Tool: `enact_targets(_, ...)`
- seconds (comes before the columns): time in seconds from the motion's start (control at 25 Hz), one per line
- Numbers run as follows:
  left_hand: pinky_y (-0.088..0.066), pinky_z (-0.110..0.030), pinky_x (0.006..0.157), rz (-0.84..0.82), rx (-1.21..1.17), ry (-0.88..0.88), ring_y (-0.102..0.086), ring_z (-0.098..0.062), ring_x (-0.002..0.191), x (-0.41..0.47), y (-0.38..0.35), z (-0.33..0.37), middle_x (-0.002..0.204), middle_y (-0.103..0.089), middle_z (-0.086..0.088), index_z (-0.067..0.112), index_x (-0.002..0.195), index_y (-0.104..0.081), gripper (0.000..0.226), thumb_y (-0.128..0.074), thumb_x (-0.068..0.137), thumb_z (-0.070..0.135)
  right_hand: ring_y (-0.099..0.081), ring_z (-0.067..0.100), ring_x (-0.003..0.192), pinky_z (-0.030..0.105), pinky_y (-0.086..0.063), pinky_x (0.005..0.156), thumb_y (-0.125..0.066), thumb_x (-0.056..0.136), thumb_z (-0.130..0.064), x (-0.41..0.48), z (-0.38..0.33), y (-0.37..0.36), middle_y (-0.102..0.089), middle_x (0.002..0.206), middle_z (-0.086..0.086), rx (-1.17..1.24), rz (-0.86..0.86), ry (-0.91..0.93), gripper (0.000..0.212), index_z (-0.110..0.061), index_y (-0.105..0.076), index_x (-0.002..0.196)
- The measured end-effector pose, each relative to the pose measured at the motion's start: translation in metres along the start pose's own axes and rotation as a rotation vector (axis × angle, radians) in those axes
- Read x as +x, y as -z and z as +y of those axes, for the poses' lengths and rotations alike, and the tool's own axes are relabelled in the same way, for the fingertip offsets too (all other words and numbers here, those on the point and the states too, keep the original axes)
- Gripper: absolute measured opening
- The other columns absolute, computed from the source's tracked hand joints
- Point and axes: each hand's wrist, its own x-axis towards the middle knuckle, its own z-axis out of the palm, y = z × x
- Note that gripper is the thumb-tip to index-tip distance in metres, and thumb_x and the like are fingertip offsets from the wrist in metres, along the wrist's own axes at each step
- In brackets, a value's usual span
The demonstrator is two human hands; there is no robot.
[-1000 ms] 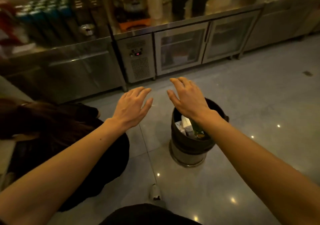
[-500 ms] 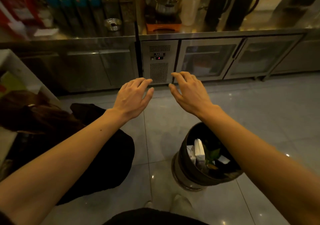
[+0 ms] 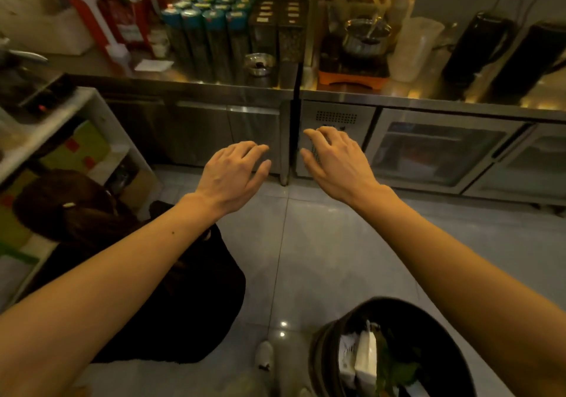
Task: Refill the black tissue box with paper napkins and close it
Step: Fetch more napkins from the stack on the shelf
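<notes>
Steel counter [image 3: 214,85] runs across ahead of both outstretched hands, the left hand [image 3: 232,173] and right hand [image 3: 337,164] palm-down, fingers loosely spread, holding nothing. No black tissue box or napkins can be picked out, so neither its direction nor the nearer hand can be judged; a bin [image 3: 324,357] of rubbish stands lower right.

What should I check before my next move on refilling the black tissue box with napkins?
1. Left hand free: ok, open, holding nothing.
2. Right hand free: ok, open, empty.
3. Black tissue box located: not ok, none in view.
4. Paper napkins located: cannot tell; only a small white sheet lies on the long stainless steel counter.
5. Floor path: not ok, a crouching person in dark clothes sits at the left, and a round black waste bin stands at the right.
</notes>
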Motion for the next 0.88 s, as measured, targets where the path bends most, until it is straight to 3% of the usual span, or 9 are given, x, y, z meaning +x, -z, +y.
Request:
enact_targets(0.44,-0.043,-0.042,0.098,0.079,0.029,0.067,-0.052,-0.024,0.123,0.150,0.024,-0.095,0.132,-0.057,-0.005,0.020,0.135,-0.051,0.053,-0.027,0.098,0.050,-0.051,0.031,0.121,0.046,-0.045,0.098,-0.038,0.099,-0.046,0.185,0.009,-0.009,-0.054,0.132,0.012,0.043,0.072,0.079,0.049,-0.019,-0.042,0.140)
enact_targets(0.88,-0.043,-0.042,0.096,0.214,0.049,0.124,-0.050,-0.024,0.125,0.387,0.014,-0.143,0.137,-0.053,-0.005,0.020,0.137,-0.048,0.051,-0.028,0.100,0.048,-0.048,0.027,0.126,0.043,-0.042,0.099,-0.040,0.100,-0.046,0.429,0.120,0.014,-0.049,0.139,0.008,0.114,0.168,0.238,0.048,-0.023,-0.039,0.142)
